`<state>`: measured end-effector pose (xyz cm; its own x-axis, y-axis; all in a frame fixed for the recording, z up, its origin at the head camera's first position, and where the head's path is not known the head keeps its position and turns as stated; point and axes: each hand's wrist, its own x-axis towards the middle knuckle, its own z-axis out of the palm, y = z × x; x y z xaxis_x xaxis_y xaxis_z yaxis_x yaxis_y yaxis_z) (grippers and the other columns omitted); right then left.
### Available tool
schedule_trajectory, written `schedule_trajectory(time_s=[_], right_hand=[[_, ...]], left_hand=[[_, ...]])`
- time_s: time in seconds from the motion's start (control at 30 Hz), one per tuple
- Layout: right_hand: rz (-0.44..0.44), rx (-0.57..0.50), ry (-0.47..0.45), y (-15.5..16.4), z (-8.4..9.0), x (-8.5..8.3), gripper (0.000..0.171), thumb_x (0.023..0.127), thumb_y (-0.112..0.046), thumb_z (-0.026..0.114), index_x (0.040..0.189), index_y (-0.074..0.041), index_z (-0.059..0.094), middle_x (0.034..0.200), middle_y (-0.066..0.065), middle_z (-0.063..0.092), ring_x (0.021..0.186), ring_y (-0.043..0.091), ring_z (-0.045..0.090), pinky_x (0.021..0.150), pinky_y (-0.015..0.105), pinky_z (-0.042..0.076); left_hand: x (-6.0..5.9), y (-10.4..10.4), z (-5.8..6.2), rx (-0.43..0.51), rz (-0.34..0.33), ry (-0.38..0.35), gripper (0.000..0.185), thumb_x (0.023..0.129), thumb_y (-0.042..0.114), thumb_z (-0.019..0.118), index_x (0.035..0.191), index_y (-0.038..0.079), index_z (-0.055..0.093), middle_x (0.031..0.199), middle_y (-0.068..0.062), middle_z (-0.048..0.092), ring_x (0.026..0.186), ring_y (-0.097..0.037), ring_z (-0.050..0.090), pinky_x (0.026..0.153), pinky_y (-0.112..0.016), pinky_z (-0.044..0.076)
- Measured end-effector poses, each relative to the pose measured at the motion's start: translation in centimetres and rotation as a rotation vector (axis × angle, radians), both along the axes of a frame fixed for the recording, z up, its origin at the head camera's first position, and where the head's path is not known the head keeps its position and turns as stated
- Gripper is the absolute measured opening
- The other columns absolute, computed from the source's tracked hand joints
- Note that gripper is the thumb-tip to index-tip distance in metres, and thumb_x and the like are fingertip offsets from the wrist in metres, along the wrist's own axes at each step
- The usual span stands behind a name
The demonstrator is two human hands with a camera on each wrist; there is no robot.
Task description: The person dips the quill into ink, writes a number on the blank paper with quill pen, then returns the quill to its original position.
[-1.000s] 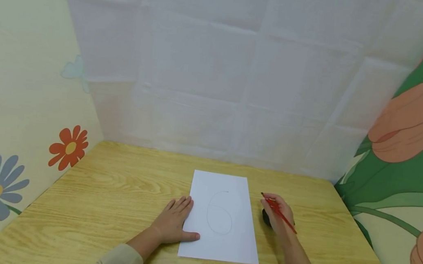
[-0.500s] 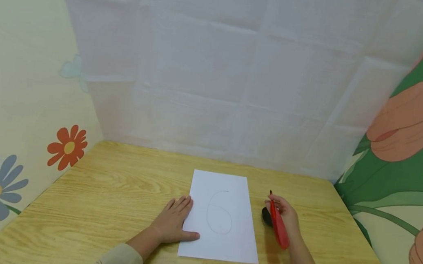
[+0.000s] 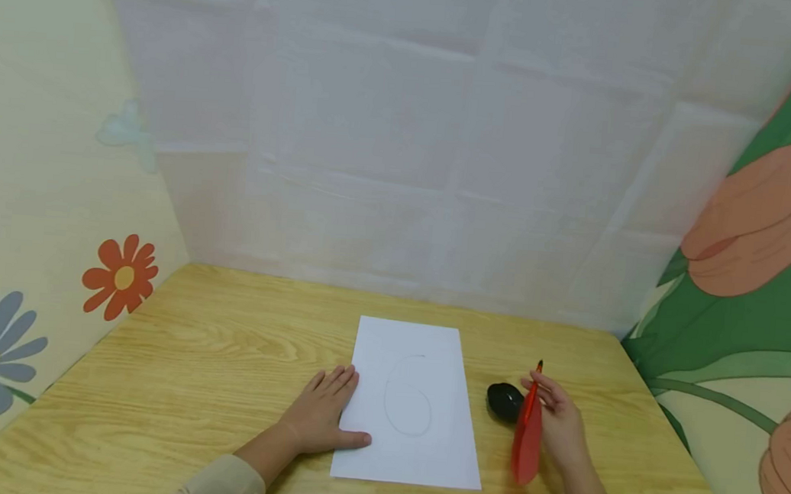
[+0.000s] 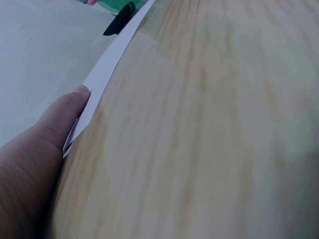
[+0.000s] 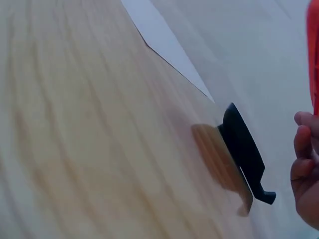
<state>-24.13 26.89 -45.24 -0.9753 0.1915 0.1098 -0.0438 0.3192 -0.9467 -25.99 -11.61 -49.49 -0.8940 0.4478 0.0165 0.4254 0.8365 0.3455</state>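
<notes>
On the wooden table [image 3: 209, 356], near its middle, lies a white sheet [image 3: 412, 401] of paper in portrait position, with a faint pencilled oval loop drawn on it. The left hand [image 3: 325, 414] lies flat at the sheet's left edge, fingers straight and together, thumb [image 4: 65, 112] pressing on the paper's near-left margin and pinning it down. Just to the right of the sheet, apart from it, sits a small black object [image 3: 505, 400], rounded from above and wedge-like in the right wrist view; what it is cannot be told. Beside that object, the right hand [image 3: 558, 427] holds a red pen [image 3: 527, 432], fingers curled loosely round its upper part, with the dark tip pointing away from the person and the broad red end blurred toward them. The pen is above the table, off the paper, and writes nothing. Judging from this, the drawing stroke seems finished or paused, and the pen is being turned or set aside near the black object. If the pen goes down, the move calls for lowering it clear of both the sheet and the black object, while the left hand holds the paper in place. Pale sheeting and flowered panels wall in the table.
</notes>
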Motion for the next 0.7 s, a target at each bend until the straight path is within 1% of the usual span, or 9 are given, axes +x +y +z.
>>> schedule_trajectory(time_s=[0.07,0.13,0.2,0.3,0.43,0.47,0.57,0.63,0.7], right_hand=[[0.01,-0.025,-0.001,0.5,-0.1,0.3,0.045,0.1,-0.003,0.051,0.144,-0.001,0.044,0.108,-0.029,0.064,0.098,-0.011,0.06,0.074,0.015,0.054],[0.023,-0.073,0.004,0.8,-0.3,0.6,0.042,0.101,-0.004,0.048,0.142,-0.009,0.048,0.103,-0.034,0.062,0.099,-0.012,0.06,0.074,0.015,0.054],[0.038,-0.136,0.013,1.2,-0.4,0.8,0.038,0.102,-0.004,0.046,0.137,-0.018,0.052,0.102,-0.035,0.062,0.098,-0.01,0.061,0.073,0.015,0.054],[0.054,-0.198,0.002,1.5,-0.3,0.9,0.038,0.104,-0.006,0.04,0.125,-0.034,0.055,0.102,-0.034,0.064,0.085,-0.007,0.061,0.067,0.013,0.05],[0.058,-0.259,-0.042,1.9,-0.2,0.8,0.039,0.106,-0.013,0.033,0.114,-0.042,0.058,0.103,-0.031,0.066,0.067,0.001,0.052,0.055,0.017,0.038],[0.053,-0.281,-0.05,2.0,-0.2,0.8,0.038,0.106,-0.015,0.033,0.112,-0.042,0.059,0.102,-0.03,0.067,0.064,0.003,0.05,0.054,0.017,0.038],[0.032,-0.322,-0.044,2.1,-0.4,0.8,0.034,0.106,-0.018,0.04,0.106,-0.042,0.064,0.097,-0.028,0.069,0.072,-0.003,0.056,0.062,0.013,0.045],[0.011,-0.315,-0.034,2.2,-0.5,0.9,0.031,0.104,-0.018,0.047,0.104,-0.042,0.065,0.094,-0.028,0.069,0.081,-0.008,0.06,0.069,0.011,0.048],[-0.002,-0.3,-0.02,2.2,-0.6,1.0,0.029,0.102,-0.015,0.052,0.106,-0.04,0.066,0.092,-0.027,0.07,0.093,-0.01,0.061,0.078,0.009,0.048]], left_hand=[[0.0,0.0,-0.1,0.002,-0.001,-0.002,0.113,0.078,0.079,0.055,0.154,0.001,0.025,0.163,-0.014,0.021,0.153,-0.031,0.016,0.123,-0.053,0.009],[-0.1,0.0,0.0,0.007,-0.004,-0.001,0.113,0.078,0.078,0.056,0.154,0.0,0.025,0.163,-0.014,0.021,0.152,-0.031,0.016,0.123,-0.053,0.009],[-0.1,0.0,0.0,0.01,-0.008,0.0,0.114,0.078,0.078,0.057,0.153,-0.001,0.025,0.163,-0.016,0.022,0.152,-0.032,0.016,0.123,-0.054,0.009],[-0.2,0.0,0.0,0.002,-0.003,-0.001,0.114,0.078,0.078,0.057,0.153,-0.001,0.025,0.163,-0.016,0.022,0.152,-0.032,0.016,0.123,-0.054,0.009],[-0.2,0.0,-0.1,-0.011,0.008,0.0,0.113,0.078,0.08,0.054,0.154,0.001,0.025,0.163,-0.014,0.021,0.152,-0.031,0.016,0.123,-0.053,0.009],[-0.2,0.0,-0.1,-0.011,0.009,0.0,0.114,0.078,0.08,0.054,0.154,0.001,0.025,0.163,-0.014,0.021,0.152,-0.03,0.016,0.123,-0.053,0.009],[-0.2,0.0,-0.2,-0.011,0.009,0.002,0.114,0.077,0.08,0.054,0.154,0.001,0.026,0.163,-0.014,0.022,0.152,-0.03,0.017,0.123,-0.053,0.01],[-0.2,0.1,-0.3,-0.01,0.01,0.004,0.114,0.077,0.08,0.055,0.154,0.001,0.026,0.163,-0.014,0.022,0.152,-0.03,0.017,0.123,-0.054,0.01],[-0.2,0.1,-0.3,-0.009,0.01,0.005,0.113,0.077,0.08,0.055,0.154,0.001,0.026,0.163,-0.013,0.022,0.152,-0.03,0.017,0.123,-0.053,0.01]])
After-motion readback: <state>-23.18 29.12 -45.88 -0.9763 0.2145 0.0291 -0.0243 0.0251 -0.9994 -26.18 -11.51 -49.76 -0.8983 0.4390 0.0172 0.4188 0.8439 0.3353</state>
